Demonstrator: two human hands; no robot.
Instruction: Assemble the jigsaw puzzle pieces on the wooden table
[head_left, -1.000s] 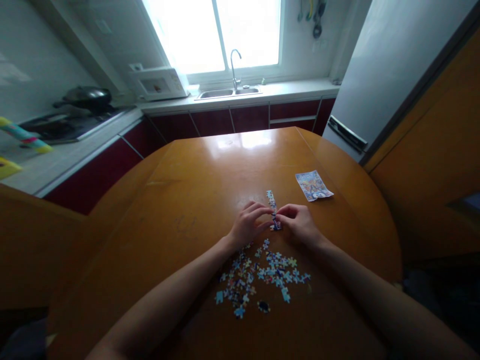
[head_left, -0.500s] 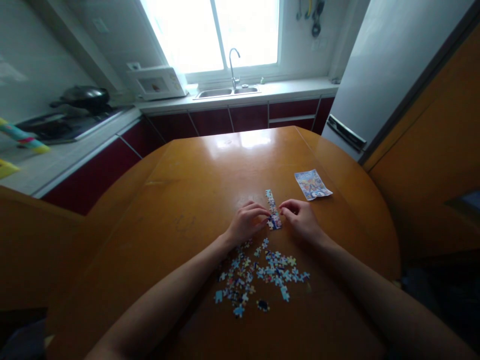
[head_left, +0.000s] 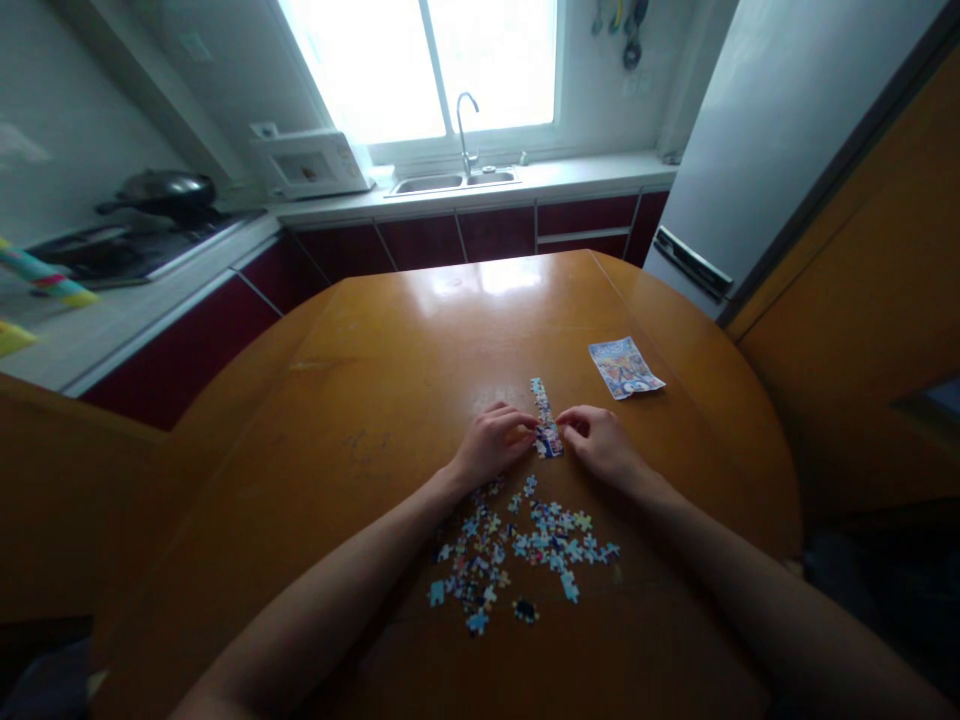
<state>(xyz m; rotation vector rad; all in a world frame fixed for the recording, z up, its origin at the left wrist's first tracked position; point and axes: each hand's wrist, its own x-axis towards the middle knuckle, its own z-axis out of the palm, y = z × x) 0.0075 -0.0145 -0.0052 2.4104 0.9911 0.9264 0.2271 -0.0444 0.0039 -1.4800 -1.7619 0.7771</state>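
Observation:
A narrow strip of joined jigsaw puzzle point(head_left: 547, 436) lies on the wooden table, wider at its near end. My left hand point(head_left: 496, 442) rests at its left side, fingers bent and fingertips on the strip's edge. From the right, my right hand point(head_left: 598, 442) has thumb and forefinger drawn together against the opposite edge. Whether a single piece is between those fingertips is too small to tell. Closer to me, loose puzzle pieces point(head_left: 559, 535) spread in a heap, mostly light blue, with a dark piece point(head_left: 526, 610) at the near side. My left forearm hides part of the heap's edge.
A creased picture sheet point(head_left: 625, 368) lies to the right beyond my right hand. The rounded table point(head_left: 420, 350) reaches toward the counter with a sink point(head_left: 431, 184). A microwave point(head_left: 311, 163) and a pan point(head_left: 166, 190) stand at left; a fridge point(head_left: 780, 130) is at right.
My right hand has shifted very slightly left and down along the strip's edge. The left hand, the strip and the loose pieces look the same.

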